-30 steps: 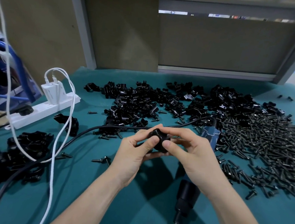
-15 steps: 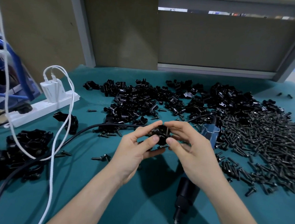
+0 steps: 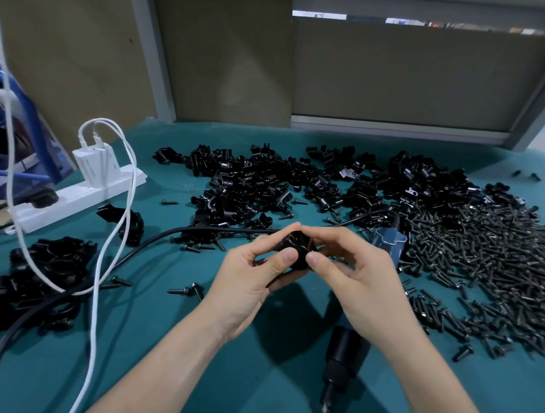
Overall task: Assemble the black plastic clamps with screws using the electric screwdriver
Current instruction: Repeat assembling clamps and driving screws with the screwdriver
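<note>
Across the teal table [image 3: 153, 376], loose clamp parts [image 3: 266, 186] and a heap of screws [image 3: 489, 256] are spread within reach, presumably as stock. The electric screwdriver [image 3: 348, 346] is laid between the forearms, likely ready for pickup. A black clamp [image 3: 294, 247] is pinched above the table by curled fingertips of the left hand [image 3: 245, 285] and right hand [image 3: 366, 279], seemingly so its halves can be aligned.

The left hand [image 3: 245, 285] and right hand [image 3: 360, 278] are pinching 1 black clamp [image 3: 295, 249] between them above the teal mat [image 3: 187, 362]. The electric screwdriver [image 3: 347, 352] is lying beneath the right wrist, with piles of clamps [image 3: 266, 183] and screws [image 3: 489, 256] sitting beyond.
</note>
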{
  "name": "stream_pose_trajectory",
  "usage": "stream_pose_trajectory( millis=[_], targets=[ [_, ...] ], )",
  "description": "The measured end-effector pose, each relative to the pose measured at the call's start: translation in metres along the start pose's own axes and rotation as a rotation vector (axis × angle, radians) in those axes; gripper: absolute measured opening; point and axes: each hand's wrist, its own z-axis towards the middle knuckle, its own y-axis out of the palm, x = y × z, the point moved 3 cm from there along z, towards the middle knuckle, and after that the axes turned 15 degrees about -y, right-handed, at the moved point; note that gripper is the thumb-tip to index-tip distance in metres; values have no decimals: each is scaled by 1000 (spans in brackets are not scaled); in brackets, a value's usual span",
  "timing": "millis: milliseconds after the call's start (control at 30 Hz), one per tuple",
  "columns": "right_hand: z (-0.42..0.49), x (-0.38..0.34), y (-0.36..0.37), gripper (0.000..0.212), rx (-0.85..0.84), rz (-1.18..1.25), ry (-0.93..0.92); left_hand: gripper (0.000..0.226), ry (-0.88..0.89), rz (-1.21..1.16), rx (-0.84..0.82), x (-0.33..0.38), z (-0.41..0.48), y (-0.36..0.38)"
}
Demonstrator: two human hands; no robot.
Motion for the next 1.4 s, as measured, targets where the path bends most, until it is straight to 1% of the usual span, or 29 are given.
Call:
stream_pose_trajectory(
  millis=[133, 333, 400, 433, 500, 533, 567, 633, 667, 700, 733, 800, 833, 867, 900, 967, 1000, 1033, 1067, 1167, 1233, 1300, 1400],
  targets=[
    [0, -1, -1, 34, -4, -7, 0, 32, 9, 14, -16, 0, -1, 1],
    [3, -6, 0, 41, -26, -64, -5, 27, 1, 3, 15, -2, 0, -2],
    [7, -14, -21, 43, 60, -131, -22, 24, -13, -12, 38, -3, 1, -2],
    [8, -17, -40, 41, 158, -177, -14, 24, -23, -12, 51, -3, 1, -3],
    [5, -19, -88, 34, 363, -301, 51, 23, -41, -15, 69, -5, 2, -4],
    [2, -16, -110, 32, 392, -413, 117, 22, -53, -15, 73, -6, 3, -5],
    [-2, -10, -127, 32, 344, -544, 209, 22, -66, -10, 73, -7, 4, -5],
    [-12, 12, -144, 33, 97, -758, 400, 22, -95, 8, 67, -11, 5, -4],
    [-18, 23, -145, 34, -35, -836, 459, 22, -109, 11, 62, -13, 5, -4],
    [-24, 31, -144, 34, -134, -895, 482, 22, -118, 12, 56, -15, 5, -4],
    [-30, 37, -143, 33, -198, -928, 482, 22, -124, 14, 47, -16, 5, -4],
    [-41, 48, -143, 30, -267, -949, 475, 23, -129, 20, 35, -15, 6, -4],
    [-44, 51, -145, 28, -264, -963, 475, 23, -131, 20, 35, -15, 6, -5],
    [-46, 52, -149, 27, -219, -981, 472, 23, -134, 16, 36, -15, 6, -6],
    [-46, 52, -154, 28, -130, -992, 458, 23, -140, 12, 36, -16, 7, -7],
    [-43, 46, -168, 30, 104, -1007, 406, 25, -154, 17, 18, -18, 7, -5],
    [-41, 45, -175, 31, 193, -1022, 392, 26, -162, 29, 2, -21, 7, -3],
    [-39, 44, -181, 31, 237, -1038, 396, 27, -170, 44, -15, -23, 6, -1],
    [-36, 46, -186, 29, 237, -1049, 418, 28, -179, 63, -32, -24, 5, 2],
    [-33, 52, -190, 23, 164, -1024, 472, 30, -203, 89, -58, -29, 2, 6],
    [-31, 53, -184, 21, 113, -1014, 433, 29, -225, 80, -63, -31, 3, 6],
    [-25, 56, -175, 20, 57, -1006, 394, 35, -241, 81, -64, -32, 4, 5],
    [-16, 65, -160, 17, -40, -969, 431, 37, -243, 82, -59, -33, 4, 4]
  ],
)
